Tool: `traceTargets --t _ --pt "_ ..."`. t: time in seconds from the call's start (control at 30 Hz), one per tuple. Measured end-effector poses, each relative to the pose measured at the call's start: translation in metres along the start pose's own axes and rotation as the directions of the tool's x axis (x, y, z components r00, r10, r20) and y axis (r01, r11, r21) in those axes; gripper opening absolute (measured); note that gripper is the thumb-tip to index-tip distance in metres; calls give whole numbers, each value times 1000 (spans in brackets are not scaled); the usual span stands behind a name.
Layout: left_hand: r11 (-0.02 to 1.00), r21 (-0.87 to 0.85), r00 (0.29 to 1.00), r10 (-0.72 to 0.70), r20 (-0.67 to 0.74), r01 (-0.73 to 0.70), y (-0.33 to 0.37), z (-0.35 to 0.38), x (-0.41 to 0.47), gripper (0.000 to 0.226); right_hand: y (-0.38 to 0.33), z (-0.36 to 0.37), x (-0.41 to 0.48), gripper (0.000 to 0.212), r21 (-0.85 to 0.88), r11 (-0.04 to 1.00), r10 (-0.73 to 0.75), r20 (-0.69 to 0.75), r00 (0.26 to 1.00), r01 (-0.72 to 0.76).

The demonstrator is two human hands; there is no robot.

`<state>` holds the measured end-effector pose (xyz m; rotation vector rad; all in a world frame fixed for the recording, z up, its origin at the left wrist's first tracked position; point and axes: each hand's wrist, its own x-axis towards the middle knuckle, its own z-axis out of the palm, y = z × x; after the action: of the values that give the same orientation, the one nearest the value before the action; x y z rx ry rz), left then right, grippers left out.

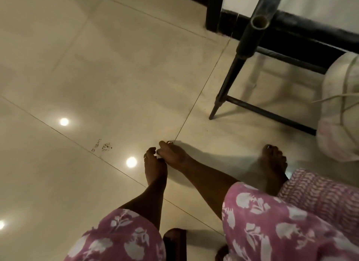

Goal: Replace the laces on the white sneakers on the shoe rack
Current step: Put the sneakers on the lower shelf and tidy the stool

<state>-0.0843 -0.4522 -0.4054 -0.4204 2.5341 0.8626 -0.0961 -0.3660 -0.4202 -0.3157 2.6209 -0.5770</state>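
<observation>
Far left, glossy tiled floor, a ceiling lamp mirrored in it, and a small speckled stain by the grout line. Moving in: both arms reach out from pink floral sleeves and meet low over the tiles. The left hand has its fingers curled, tips touching the right hand, which wears a ring. There's a pale speck where the fingertips meet, but whether either hand pinches something I cannot tell.

Further right, the black metal shoe rack, legs and lower rails only in view. Below it, a bare foot flat on the floor.

And at the right edge, cut off by the frame, the white sneaker, low beside the rack and well apart from both hands, its lace trailing loose toward the rack.

My read: the shoe is light, with a soft upper that gives under pressure, so steady it by the firmer sole or heel. The lace is limp; best pinched near its tip to feed eyelets.
</observation>
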Motion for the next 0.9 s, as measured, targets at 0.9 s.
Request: traceTargets --t 0.9 --pt "252 -48 248 966 79 -967 362 -83 -327 34 24 -347 -442 34 346 860 507 -667 547 -374"
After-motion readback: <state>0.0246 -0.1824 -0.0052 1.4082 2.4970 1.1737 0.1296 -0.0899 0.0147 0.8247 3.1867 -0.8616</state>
